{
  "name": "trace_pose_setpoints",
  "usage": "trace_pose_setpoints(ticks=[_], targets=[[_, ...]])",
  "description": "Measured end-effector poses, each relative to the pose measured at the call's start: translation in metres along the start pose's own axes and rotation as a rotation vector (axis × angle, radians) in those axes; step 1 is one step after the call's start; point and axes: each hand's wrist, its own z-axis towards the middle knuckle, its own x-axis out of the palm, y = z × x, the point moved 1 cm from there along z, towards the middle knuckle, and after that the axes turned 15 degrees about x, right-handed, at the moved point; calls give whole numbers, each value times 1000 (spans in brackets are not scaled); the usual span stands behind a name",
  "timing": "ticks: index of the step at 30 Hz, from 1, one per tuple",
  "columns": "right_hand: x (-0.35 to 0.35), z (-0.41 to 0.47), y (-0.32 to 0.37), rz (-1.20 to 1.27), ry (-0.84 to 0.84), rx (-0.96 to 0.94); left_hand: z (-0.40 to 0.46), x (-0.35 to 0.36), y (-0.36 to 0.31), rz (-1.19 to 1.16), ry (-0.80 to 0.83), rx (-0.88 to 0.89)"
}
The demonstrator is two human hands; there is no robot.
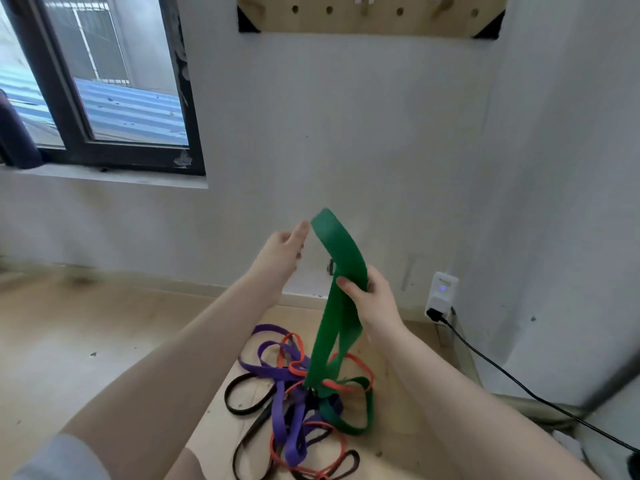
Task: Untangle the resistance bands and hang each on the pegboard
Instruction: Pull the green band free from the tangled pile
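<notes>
Here my right hand grips the green band, its top loop lifted below the pegboard. My left hand hovers beside that loop, fingers relaxed, holding nothing. Below the green band, purple, orange and black bands lie tangled.

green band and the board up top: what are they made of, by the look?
Green band: looks like flat rubber or latex, matte; it bends in a soft arc above the right hand and hangs limp below it. Exact compound can't be told.
Pegboard: looks like pale unfinished wood or plywood, with drilled round holes and black corner brackets.
</notes>
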Motion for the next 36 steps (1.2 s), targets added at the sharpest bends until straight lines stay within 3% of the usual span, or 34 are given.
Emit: trace_pose_setpoints(ticks=[3, 6, 9, 13, 19, 25, 32, 36], targets=[[10, 7, 17, 109, -59, 111, -25, 10, 36, -149, 111, -225], [15, 15, 31, 235, -70, 249, -47, 15, 56, -82, 157, -6], [17, 15, 39, 370, 55, 344, -53, 16, 64, -97, 68, 125], [17, 12, 40, 233, 222, 265, -51, 15, 62, -181, -84, 105], [8, 18, 40, -105, 151, 106, -21, 12, 16, -305, -130, 59], [-1, 9, 24, -175, 258, -64, 16, 15, -68, -462, -128, 205], [1, 10, 105, -90, 92, -247, 44, 4, -134, -649, -158, 339], [0, 7, 118, 16, 43, -149, 50, -1, -106, -464, -97, 122]])
